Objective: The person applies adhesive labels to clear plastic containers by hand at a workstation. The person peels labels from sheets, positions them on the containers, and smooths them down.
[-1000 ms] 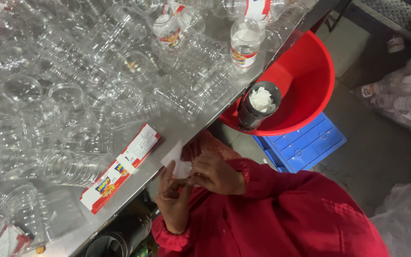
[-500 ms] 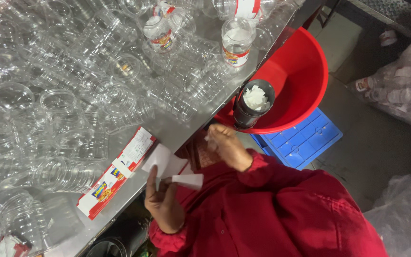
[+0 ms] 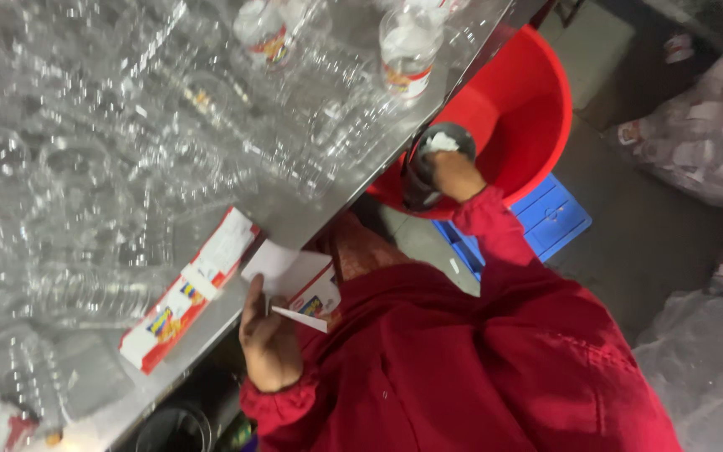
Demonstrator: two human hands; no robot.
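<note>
Reaching out, the right hand (image 3: 453, 173) now tops the dark cup (image 3: 425, 172).

Clear bottles (image 3: 85, 151), blue crate (image 3: 546, 219)

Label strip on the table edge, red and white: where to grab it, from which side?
Take the label strip at its lower end, coming from the table's open edge. It lies flat, that end is nearest the left hand, and clear bottles crowd its far side.
</note>
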